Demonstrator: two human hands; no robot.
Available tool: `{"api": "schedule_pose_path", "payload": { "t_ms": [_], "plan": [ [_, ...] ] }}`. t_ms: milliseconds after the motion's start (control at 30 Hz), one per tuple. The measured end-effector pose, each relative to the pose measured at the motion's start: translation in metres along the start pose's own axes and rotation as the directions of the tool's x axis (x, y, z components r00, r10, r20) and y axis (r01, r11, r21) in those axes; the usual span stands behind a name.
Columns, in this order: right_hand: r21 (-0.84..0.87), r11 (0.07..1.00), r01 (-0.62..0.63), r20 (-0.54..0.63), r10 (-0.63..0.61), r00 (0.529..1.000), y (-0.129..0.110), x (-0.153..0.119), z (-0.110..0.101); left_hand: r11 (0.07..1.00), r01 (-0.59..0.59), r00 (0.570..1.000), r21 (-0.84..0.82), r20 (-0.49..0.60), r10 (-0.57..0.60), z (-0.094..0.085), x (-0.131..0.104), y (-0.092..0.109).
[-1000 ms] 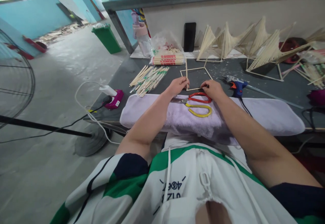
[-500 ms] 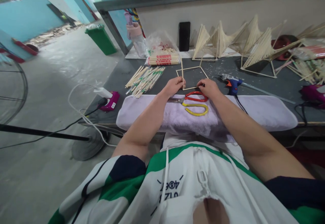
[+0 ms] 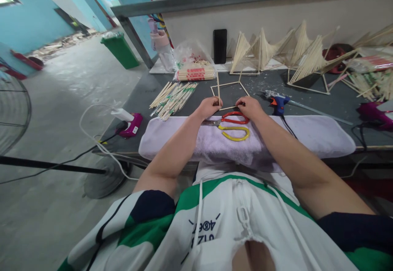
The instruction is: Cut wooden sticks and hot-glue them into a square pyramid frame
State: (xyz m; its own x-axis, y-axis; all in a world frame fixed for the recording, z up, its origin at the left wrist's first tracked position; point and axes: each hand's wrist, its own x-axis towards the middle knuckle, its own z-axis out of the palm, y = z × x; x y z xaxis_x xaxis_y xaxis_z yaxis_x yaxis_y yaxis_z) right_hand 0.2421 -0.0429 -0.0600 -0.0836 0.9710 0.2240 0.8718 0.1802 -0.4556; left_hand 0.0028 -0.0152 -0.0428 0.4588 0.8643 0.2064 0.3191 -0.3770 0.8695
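A frame of thin wooden sticks [image 3: 225, 84] lies on the dark table in front of me, with sticks standing up from its corners. My left hand [image 3: 211, 105] is closed around the foot of an upright wooden stick [image 3: 218, 83] at the frame's near left corner. At the near right corner, the fingers of my right hand [image 3: 248, 106] pinch the frame's front stick. Just below my hands, scissors [image 3: 235, 134] with one red and one yellow handle rest on a lilac towel [image 3: 313, 136]. The fingertips of both hands are partly hidden.
Right of my hands lies a blue glue gun [image 3: 279, 104] with its cord. Bundled sticks [image 3: 176, 99], a bagged pack [image 3: 196, 73] and a bottle [image 3: 162, 50] are left. A phone [image 3: 220, 46] and stick structures [image 3: 264, 54] stand behind. A purple power socket [image 3: 132, 125] sits at the left edge.
The whole view has shifted slightly. Both hands stay at the frame's near corners, and the upright stick leans a little less. Nothing has visibly been let go.
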Motion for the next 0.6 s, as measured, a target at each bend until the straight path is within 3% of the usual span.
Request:
{"api": "schedule_pose_path", "payload": {
  "t_ms": [200, 600],
  "plan": [
    [-0.013, 1.000, -0.004, 0.009, 0.004, 1.000, -0.002, 0.000, -0.002, 0.994, 0.028, 0.999, -0.103, 0.041, -0.024, 0.000, 0.004, -0.010],
    [0.004, 1.000, -0.019, 0.000, 0.019, 1.000, -0.002, 0.000, 0.000, 0.997, 0.017, 0.999, -0.077, 0.040, -0.014, 0.002, 0.010, -0.021]
  ]
}}
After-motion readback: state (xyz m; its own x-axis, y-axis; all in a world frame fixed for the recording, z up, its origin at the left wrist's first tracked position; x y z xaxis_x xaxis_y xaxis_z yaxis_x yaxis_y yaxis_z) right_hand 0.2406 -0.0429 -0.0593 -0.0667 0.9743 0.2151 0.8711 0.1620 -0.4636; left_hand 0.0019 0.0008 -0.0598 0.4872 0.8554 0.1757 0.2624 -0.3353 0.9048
